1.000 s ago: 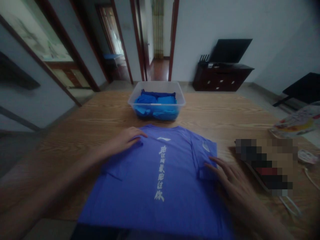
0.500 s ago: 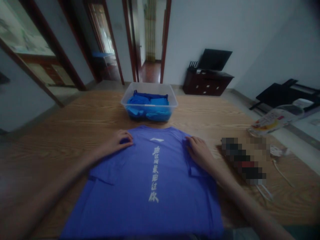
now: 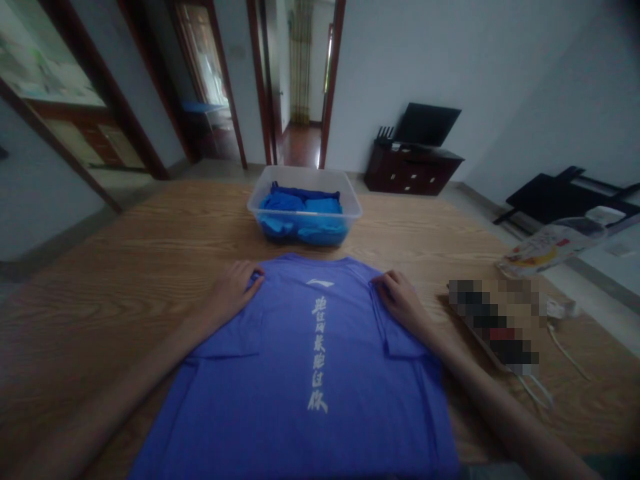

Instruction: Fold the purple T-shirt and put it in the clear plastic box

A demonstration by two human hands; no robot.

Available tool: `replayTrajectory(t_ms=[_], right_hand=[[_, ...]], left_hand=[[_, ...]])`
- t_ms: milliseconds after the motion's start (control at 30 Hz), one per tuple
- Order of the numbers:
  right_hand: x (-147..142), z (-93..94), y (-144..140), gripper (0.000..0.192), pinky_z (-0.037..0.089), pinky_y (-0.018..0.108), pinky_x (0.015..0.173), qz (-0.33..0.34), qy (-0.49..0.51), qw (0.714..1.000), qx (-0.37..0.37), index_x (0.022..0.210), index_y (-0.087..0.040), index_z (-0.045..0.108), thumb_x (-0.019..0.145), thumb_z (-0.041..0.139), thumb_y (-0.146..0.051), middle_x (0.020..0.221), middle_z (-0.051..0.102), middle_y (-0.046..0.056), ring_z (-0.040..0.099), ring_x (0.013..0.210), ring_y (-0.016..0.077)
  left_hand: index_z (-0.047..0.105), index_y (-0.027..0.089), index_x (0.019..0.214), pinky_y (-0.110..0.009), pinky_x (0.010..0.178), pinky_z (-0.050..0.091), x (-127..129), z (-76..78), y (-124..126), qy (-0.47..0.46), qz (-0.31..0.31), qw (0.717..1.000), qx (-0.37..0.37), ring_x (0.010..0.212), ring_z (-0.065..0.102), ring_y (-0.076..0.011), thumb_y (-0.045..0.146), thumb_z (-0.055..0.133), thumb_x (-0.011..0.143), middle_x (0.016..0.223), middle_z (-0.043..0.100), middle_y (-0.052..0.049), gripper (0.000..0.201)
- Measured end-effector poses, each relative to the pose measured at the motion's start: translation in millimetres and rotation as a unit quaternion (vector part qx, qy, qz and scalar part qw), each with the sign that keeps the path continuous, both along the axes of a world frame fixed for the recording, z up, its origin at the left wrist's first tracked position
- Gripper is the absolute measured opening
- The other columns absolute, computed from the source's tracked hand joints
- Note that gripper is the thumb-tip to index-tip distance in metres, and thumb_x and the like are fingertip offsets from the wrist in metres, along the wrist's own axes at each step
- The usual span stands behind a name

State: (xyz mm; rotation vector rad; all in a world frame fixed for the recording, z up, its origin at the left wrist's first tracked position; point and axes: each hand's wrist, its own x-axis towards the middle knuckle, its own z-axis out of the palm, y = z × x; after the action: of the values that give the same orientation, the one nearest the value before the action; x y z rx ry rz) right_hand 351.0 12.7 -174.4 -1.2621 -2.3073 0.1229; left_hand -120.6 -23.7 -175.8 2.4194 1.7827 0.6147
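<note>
The blue T-shirt (image 3: 310, 373) lies flat on the wooden table (image 3: 125, 267), printed side up, with both sleeves folded inward. The left hand (image 3: 231, 290) and the right hand (image 3: 400, 300) each pinch a shoulder corner with curled fingers. Beyond the hands stands a clear plastic bin (image 3: 304, 212) holding folded blue clothes (image 3: 305, 217).

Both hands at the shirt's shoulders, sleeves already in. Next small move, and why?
Probably pinch both shoulder corners and fold the shirt toward its hem. The left hand and right hand rest on the top corners, sleeves lie folded inward, and the shirt is flat on the table.
</note>
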Motion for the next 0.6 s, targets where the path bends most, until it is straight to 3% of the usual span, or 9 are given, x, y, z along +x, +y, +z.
replayTrajectory(t_ms=[100, 233, 433, 600], right_hand=[[-1, 1.5, -5, 0.035, 0.056, 0.053, 0.107, -0.014, 0.018, 0.999, 0.022, 0.133, -0.014, 0.067, 0.11, 0.047, -0.032, 0.131, 0.065, 0.021, 0.064, 0.123, 0.0322], [3, 2.2, -29, 0.048, 0.049, 0.062, 0.119, -0.007, -0.04, 0.999, 0.022, 0.154, -0.019, 0.055, 0.113, 0.044, -0.043, 0.156, 0.058, 0.021, 0.057, 0.144, 0.0357], [1, -27.9, -74, 0.075, 0.032, 0.064, 0.133, -0.023, -0.126, 0.991, 0.045, 0.179, -0.023, 0.014, 0.115, 0.039, -0.054, 0.177, 0.039, 0.016, 0.04, 0.162, 0.0356], [3, -38.4, -73, 0.075, 0.033, 0.062, 0.134, -0.021, -0.122, 0.992, 0.037, 0.18, -0.025, 0.003, 0.116, 0.033, -0.05, 0.181, 0.031, 0.013, 0.037, 0.164, 0.0335]], left_hand=[[0.065, 0.016, 0.134, -0.052, 0.118, 0.046, 4, 2.2, -6, 0.042, 0.013, 0.999, 0.015, 0.133, 0.063, -0.0345, 0.043, 0.037, 0.112, 0.14, 0.07, -0.017, 0.045], [0.048, 0.012, 0.163, -0.053, 0.136, 0.025, 14, 9.0, -28, 0.108, -0.021, 0.994, -0.003, 0.166, 0.033, -0.0318, 0.034, 0.029, 0.114, 0.175, 0.044, -0.015, 0.057], [0.026, 0.005, 0.174, -0.05, 0.14, 0.022, 29, -7.5, -61, 0.115, 0.009, 0.992, -0.05, 0.17, 0.023, -0.0279, 0.046, 0.026, 0.117, 0.181, 0.026, -0.021, 0.07], [0.023, 0.005, 0.175, -0.05, 0.141, 0.018, 27, -10.8, -63, 0.117, 0.012, 0.992, -0.047, 0.171, 0.018, -0.0266, 0.052, 0.026, 0.118, 0.182, 0.024, -0.02, 0.074]])
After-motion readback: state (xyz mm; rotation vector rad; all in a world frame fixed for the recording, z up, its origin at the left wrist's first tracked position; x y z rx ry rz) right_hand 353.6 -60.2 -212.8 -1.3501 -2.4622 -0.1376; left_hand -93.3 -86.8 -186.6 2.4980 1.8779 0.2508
